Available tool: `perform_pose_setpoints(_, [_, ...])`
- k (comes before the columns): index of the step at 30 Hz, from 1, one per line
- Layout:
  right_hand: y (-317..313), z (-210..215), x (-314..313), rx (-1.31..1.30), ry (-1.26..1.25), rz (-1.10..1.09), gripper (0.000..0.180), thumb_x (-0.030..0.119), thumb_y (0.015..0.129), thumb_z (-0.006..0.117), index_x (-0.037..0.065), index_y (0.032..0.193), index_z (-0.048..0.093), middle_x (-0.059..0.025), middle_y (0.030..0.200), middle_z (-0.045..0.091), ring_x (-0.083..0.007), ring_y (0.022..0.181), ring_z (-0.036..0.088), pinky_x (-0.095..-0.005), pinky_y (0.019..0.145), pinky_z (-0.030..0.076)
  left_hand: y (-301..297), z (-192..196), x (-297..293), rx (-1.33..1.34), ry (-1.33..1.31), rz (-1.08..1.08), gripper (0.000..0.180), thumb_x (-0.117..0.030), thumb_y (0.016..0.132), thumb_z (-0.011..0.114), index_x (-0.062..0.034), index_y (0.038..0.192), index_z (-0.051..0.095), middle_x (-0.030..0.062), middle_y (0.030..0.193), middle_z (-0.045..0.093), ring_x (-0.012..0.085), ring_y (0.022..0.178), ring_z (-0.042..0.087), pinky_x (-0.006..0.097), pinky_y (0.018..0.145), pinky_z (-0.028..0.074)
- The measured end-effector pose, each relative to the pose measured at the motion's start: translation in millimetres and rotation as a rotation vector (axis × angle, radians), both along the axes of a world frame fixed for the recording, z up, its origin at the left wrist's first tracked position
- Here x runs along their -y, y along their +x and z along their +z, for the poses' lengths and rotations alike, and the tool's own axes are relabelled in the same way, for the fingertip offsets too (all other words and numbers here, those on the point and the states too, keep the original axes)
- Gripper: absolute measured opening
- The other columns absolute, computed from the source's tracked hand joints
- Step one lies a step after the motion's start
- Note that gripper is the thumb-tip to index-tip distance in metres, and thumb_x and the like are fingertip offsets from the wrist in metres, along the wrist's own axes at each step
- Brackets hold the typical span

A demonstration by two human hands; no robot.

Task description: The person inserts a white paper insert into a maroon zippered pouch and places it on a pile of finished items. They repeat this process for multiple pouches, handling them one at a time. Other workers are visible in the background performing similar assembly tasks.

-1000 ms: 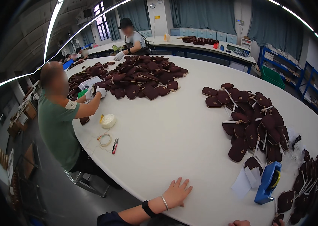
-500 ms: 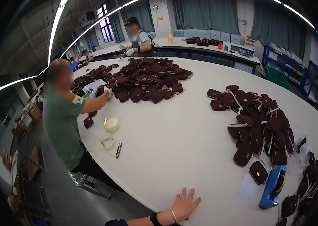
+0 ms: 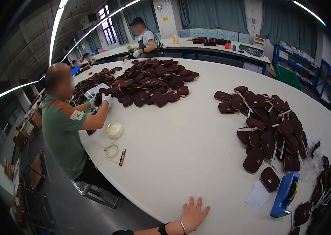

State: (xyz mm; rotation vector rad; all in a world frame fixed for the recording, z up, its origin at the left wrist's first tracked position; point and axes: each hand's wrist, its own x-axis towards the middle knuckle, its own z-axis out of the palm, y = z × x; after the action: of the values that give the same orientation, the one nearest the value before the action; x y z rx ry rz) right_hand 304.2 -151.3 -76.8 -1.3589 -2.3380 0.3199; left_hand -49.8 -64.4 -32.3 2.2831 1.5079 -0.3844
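Note:
My left hand (image 3: 192, 217) lies flat on the white tabletop (image 3: 181, 156) near its front edge, fingers spread, holding nothing. A dark band and a silver bangle circle its wrist. My right hand is out of view. To the right of my left hand stands a blue tape dispenser (image 3: 282, 197) with a roll of tape. Beside it a dark maroon zip pouch (image 3: 269, 179) with a small gold plate rests partly on a white sheet of paper (image 3: 258, 196). Behind these spreads a heap of similar pouches (image 3: 265, 137), several with white strips attached.
At the left edge, a person in a green shirt (image 3: 61, 133) handles a pouch with gloved hands beside a larger pouch pile (image 3: 146, 84). Red-handled snips (image 3: 122, 157), a tape roll (image 3: 112, 150) and a cream-coloured roll (image 3: 115, 131) lie nearby. Clear plastic (image 3: 313, 154) and more pouches (image 3: 328, 182) are at right.
The person in green has drawn a pouch closer and now has both gloved hands at it. My left hand stays flat in place; the view has shifted slightly.

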Motion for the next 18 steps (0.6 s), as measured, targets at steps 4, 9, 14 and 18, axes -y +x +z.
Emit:
perform_pose_setpoints(4, [-0.3, 2.4, 0.1, -0.014, 0.003, -0.015, 0.023, 0.013, 0.085, 0.064, 0.009, 0.068, 0.049, -0.0118, 0.063, 0.048, -0.0321, 0.056, 0.050, -0.0431, 0.050, 0.040, 5.9, -8.3, -2.0, -0.067, 0.108, -0.037, 0.111, -0.031, 0.062, 0.088, -0.0113, 0.152, 0.026, 0.0442, 0.145, 0.024, 0.0727, 0.122, 0.030, 0.069, 0.086, 0.045])
perform_pose_setpoints(9, [-4.7, 5.7, -8.3, 0.032, -0.011, -0.029, 0.022, 0.014, 0.084, 0.065, 0.009, 0.069, 0.049, -0.0120, 0.064, 0.049, -0.0324, 0.056, 0.051, -0.0429, 0.051, 0.041, -5.9, 17.1, -176.5, 0.211, 0.525, 0.162, 0.080, -0.038, 0.082, 0.073, -0.0001, 0.143, 0.036, 0.0257, 0.137, 0.046, 0.0374, 0.119, 0.054, 0.045, 0.086, 0.053])
perform_pose_setpoints(14, [1.1, 5.2, -1.4, -0.019, 0.059, -0.053, 0.019, 0.012, 0.081, 0.067, 0.010, 0.071, 0.051, -0.0110, 0.065, 0.051, -0.0314, 0.056, 0.052, -0.0424, 0.051, 0.042, 29.2, -14.4, -293.1, 0.103, 0.498, 0.304, 0.073, -0.048, 0.095, 0.052, 0.0009, 0.146, 0.033, 0.0205, 0.157, 0.024, 0.0387, 0.145, 0.021, 0.052, 0.113, 0.027])
perform_pose_setpoints(18, [5.7, -5.6, 2.6, -0.008, 0.070, -0.010, 0.017, 0.011, 0.080, 0.068, 0.010, 0.072, 0.053, -0.0103, 0.066, 0.052, -0.0306, 0.057, 0.052, -0.0421, 0.051, 0.042, 40.6, -33.6, -233.4, 0.114, 0.218, 0.248, 0.071, -0.045, 0.093, 0.057, -0.0006, 0.144, 0.037, 0.0218, 0.156, 0.026, 0.0417, 0.143, 0.025, 0.052, 0.111, 0.030])
